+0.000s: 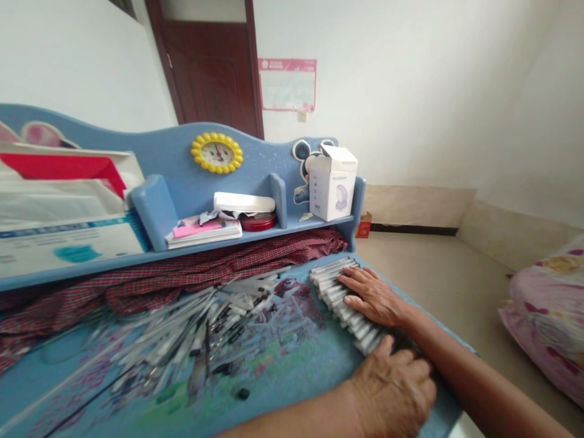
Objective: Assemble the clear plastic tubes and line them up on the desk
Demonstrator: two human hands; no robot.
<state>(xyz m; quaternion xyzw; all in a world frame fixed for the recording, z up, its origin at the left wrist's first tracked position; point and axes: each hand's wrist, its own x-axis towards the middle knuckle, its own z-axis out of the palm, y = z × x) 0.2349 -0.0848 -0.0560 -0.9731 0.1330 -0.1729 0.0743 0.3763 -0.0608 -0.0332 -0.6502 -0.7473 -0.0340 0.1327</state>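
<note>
A row of white-and-grey pens (335,283) lies side by side at the right of the blue desktop. My right hand (376,295) rests flat on top of this row, fingers stretched out. At the row's near end is my left hand (395,383), its fingers curled downward. What those fingers hold, if anything, is hidden beneath the hand. Left of the row spreads a loose, tangled heap of clear and white pen parts (201,322) with dark tips. One small black cap (243,394) sits apart near the front.
A blue shelf (253,237) runs along the back, with a yellow flower-shaped clock (217,153), papers (205,234) and a white box (333,185). Red plaid cloth (182,277) lies bunched beneath it. Beyond the desk's right edge are tiled floor and pink floral bedding (547,310).
</note>
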